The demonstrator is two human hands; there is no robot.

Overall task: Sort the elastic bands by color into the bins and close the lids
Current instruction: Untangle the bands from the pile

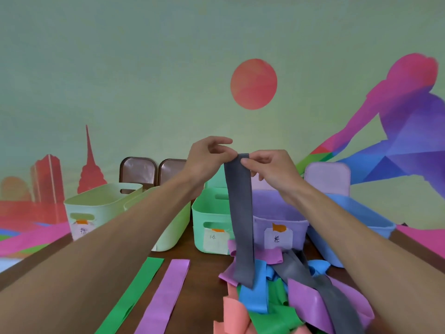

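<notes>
At the far left a pale cream bin (pixel 101 206) stands open on the brown table (pixel 204 266), and a light green bin (pixel 173 227) just beside it is partly hidden by the left forearm. In front of them a green band (pixel 134 295) and a purple band (pixel 166 292) lie flat side by side, close but apart. The left hand (pixel 207 157) is raised above the mint green bin (pixel 209 213), its thumb and curled fingers pinching the top left edge of a grey band (pixel 240 225). The band hangs straight down in front of the bins, its lower end resting on a loose pile of bands (pixel 255 292) in blue, green, purple, grey and salmon. The right hand (pixel 267 169) pinches the band's top right corner between thumb and forefinger, above the purple bin (pixel 281 213). Furthest right is the blue bin (pixel 356 218), with a lilac lid (pixel 327 179) standing upright behind it.
</notes>
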